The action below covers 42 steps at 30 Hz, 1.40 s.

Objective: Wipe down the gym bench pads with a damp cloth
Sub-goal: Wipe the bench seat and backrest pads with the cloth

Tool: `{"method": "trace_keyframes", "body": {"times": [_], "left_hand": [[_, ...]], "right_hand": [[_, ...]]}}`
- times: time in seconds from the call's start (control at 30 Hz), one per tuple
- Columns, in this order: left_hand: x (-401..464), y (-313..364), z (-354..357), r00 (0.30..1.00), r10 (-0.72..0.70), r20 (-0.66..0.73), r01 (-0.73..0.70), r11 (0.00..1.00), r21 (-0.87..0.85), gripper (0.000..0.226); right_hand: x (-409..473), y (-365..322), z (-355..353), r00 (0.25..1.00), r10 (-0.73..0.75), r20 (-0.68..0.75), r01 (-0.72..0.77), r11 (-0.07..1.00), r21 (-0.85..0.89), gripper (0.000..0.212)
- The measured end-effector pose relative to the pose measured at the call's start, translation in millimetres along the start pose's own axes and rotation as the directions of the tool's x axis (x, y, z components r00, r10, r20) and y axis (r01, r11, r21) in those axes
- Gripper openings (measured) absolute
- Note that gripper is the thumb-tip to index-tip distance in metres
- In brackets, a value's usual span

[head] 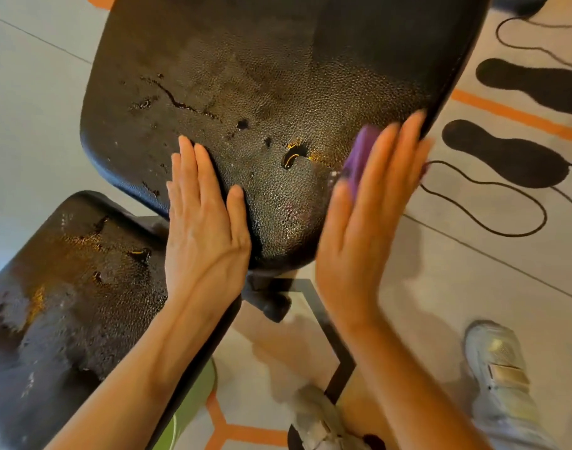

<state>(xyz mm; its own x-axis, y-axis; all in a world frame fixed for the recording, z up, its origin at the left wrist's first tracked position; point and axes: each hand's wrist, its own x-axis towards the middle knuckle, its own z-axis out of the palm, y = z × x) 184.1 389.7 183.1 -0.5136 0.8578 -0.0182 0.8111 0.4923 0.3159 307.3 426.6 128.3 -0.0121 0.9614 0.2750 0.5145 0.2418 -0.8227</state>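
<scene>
A black textured back pad (pixel 252 92) of the gym bench fills the upper middle, worn with cracks and small holes. A second black seat pad (pixel 67 287) lies at the lower left, also cracked. My left hand (pixel 206 222) lies flat with fingers together on the back pad's lower left edge, holding nothing. My right hand (pixel 369 206), blurred, presses a purple cloth (pixel 359 157) against the back pad's lower right edge with straight fingers.
The bench's black metal frame (pixel 330 329) runs below the pads. Black footprint markings (pixel 505 154), a looping black line and orange stripes (pixel 518 116) are printed on the grey floor at right. My light sneaker (pixel 502 381) stands at the lower right.
</scene>
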Motion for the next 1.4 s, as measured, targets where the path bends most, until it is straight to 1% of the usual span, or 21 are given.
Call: {"method": "trace_keyframes", "body": {"times": [0.13,0.2,0.27,0.33,0.47,0.63,0.73,0.8,0.83,0.87,0.93,1.0,1.03,1.07,1.17,1.2,1.23,1.3,1.33,1.37,1.4], "left_hand": [[1,-1,1,1.000,0.011,0.001,-0.011,1.000,0.018,0.061],[1,1,0,1.000,0.001,-0.001,-0.001,1.000,0.022,0.061],[2,2,-1,1.000,-0.003,0.006,0.003,1.000,-0.007,0.061],[2,2,-4,1.000,0.002,0.025,-0.001,0.999,-0.044,0.061],[-3,-8,-19,0.999,0.014,0.031,-0.013,0.999,-0.042,0.062],[-19,-37,-34,0.999,-0.031,0.044,0.029,0.999,0.028,0.061],[-22,-40,-32,0.998,-0.021,0.059,0.016,0.997,0.078,0.059],[-22,-40,-32,0.998,-0.017,0.064,0.012,0.997,0.080,0.058],[-22,-40,-34,0.998,-0.013,0.068,0.008,0.997,0.077,0.059],[-22,-41,-34,0.997,-0.006,0.072,0.001,0.997,0.077,0.059],[-23,-43,-33,0.998,0.004,0.068,-0.009,0.997,0.082,0.059],[-23,-43,-31,0.998,0.007,0.064,-0.013,0.996,0.090,0.059],[-23,-43,-30,0.998,0.005,0.058,-0.011,0.995,0.096,0.059],[-22,-43,-30,0.999,0.008,0.050,-0.013,0.995,0.097,0.059],[-22,-44,-30,0.998,0.016,0.058,-0.020,0.997,0.079,0.058],[-22,-45,-30,0.998,0.013,0.063,-0.017,0.997,0.073,0.058],[-23,-45,-31,0.998,0.013,0.064,-0.017,0.997,0.071,0.058],[-23,-45,-31,0.998,0.024,0.060,-0.028,0.997,0.071,0.058],[-23,-45,-30,0.998,0.028,0.056,-0.032,0.997,0.072,0.058],[-23,-45,-30,0.998,0.029,0.054,-0.033,0.997,0.074,0.057],[-23,-45,-30,0.998,0.029,0.054,-0.033,0.997,0.076,0.057]], "right_hand": [[3,-9,-3,0.997,0.057,0.042,-0.055,0.997,-0.052,0.046],[-29,-30,-15,0.982,-0.073,0.177,0.104,0.979,-0.173,0.049],[-35,-26,-28,0.905,-0.227,0.360,0.327,0.912,-0.247,0.050],[3,-15,-39,0.868,-0.262,0.422,0.404,0.867,-0.293,0.049],[78,-11,-44,0.923,-0.171,0.344,0.289,0.899,-0.330,0.045],[48,-26,-44,0.895,-0.124,0.429,0.318,0.852,-0.416,0.049],[2,-48,-36,0.743,-0.225,0.630,0.552,0.739,-0.386,0.052],[13,-45,-40,0.593,-0.293,0.750,0.697,0.654,-0.295,0.051],[31,-37,-45,0.567,-0.290,0.771,0.726,0.617,-0.302,0.051],[53,-30,-50,0.590,-0.259,0.765,0.720,0.597,-0.353,0.050],[85,-28,-52,0.728,-0.163,0.666,0.596,0.631,-0.497,0.049],[69,-44,-41,0.810,-0.107,0.577,0.487,0.671,-0.559,0.053],[44,-53,-33,0.783,-0.139,0.606,0.520,0.681,-0.516,0.054],[16,-60,-27,0.703,-0.199,0.682,0.606,0.670,-0.429,0.054],[7,-54,-33,0.404,-0.356,0.843,0.808,0.570,-0.147,0.051],[32,-45,-37,0.397,-0.358,0.845,0.818,0.556,-0.148,0.050],[58,-38,-41,0.461,-0.308,0.832,0.788,0.574,-0.224,0.049],[99,-34,-43,0.687,-0.174,0.706,0.618,0.650,-0.442,0.049],[98,-39,-38,0.762,-0.140,0.633,0.543,0.670,-0.506,0.050],[83,-46,-30,0.786,-0.153,0.600,0.525,0.678,-0.515,0.050],[58,-54,-24,0.743,-0.210,0.635,0.578,0.679,-0.452,0.050]]}}
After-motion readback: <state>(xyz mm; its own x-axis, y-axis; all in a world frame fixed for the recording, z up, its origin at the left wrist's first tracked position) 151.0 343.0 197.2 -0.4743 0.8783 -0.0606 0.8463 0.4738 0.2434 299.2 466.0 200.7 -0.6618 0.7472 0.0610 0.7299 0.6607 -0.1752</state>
